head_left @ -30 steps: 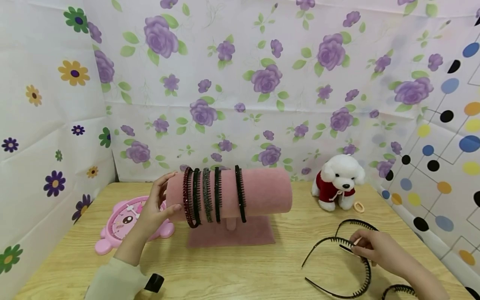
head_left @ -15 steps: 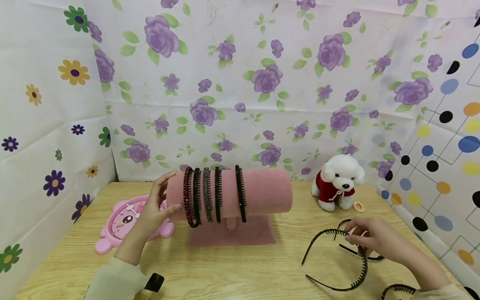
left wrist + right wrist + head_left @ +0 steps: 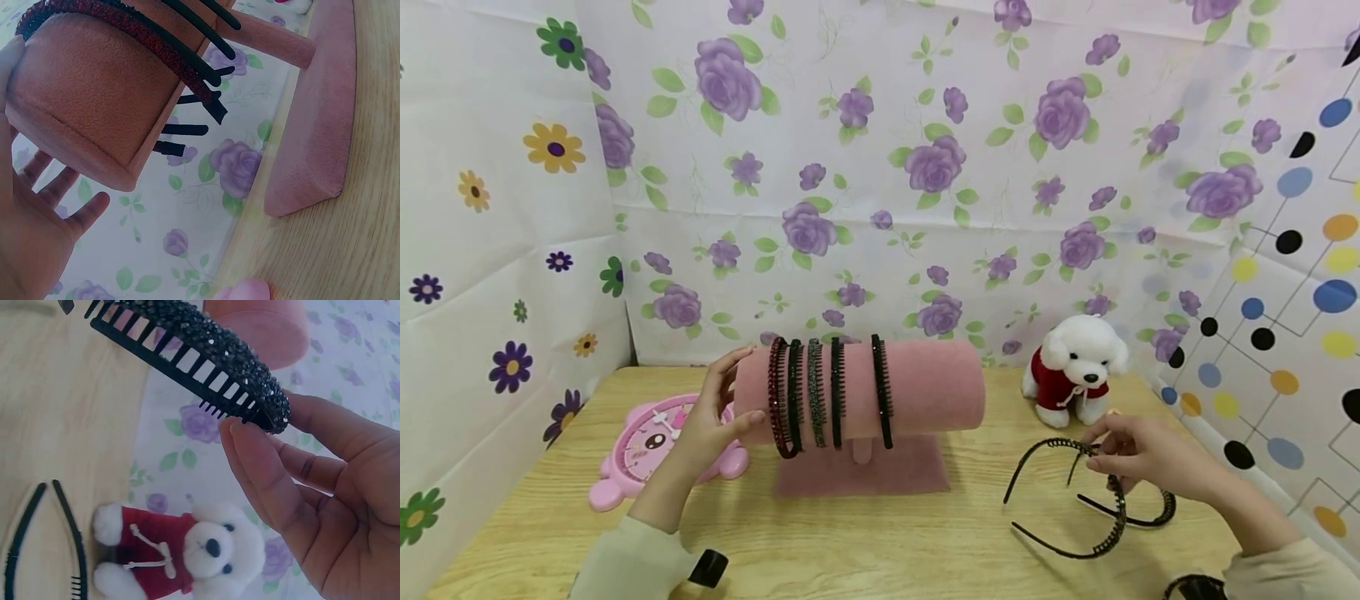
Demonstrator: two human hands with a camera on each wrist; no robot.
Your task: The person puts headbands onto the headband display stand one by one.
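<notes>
A pink padded headband stand (image 3: pixel 936 387) bears several dark toothed headbands, among them a red glittery one (image 3: pixel 777 396) at its left end. My left hand (image 3: pixel 711 425) grips the left end of the roll, thumb in front and fingers round the end. On the right, my right hand (image 3: pixel 1157 458) pinches a black toothed headband (image 3: pixel 212 347) between thumb and fingers. Dark sparkling stones cover its outer side. The held headband's ends point left, towards the stand. Behind it, a second black headband (image 3: pixel 1167 508) lies on the table, partly covered by the hand.
Another dark headband (image 3: pixel 1195 579) lies at the front right edge. A white toy dog (image 3: pixel 1082 358) in a red top sits at the back right. The pink clock (image 3: pixel 647 450) lies left, beside my left forearm. Patterned cloth walls (image 3: pixel 865 167) enclose the wooden table (image 3: pixel 925 542).
My right hand has risen and moved away from the front edge with the headband, uncovering more of the one lying behind. The left hand stays on the stand.
</notes>
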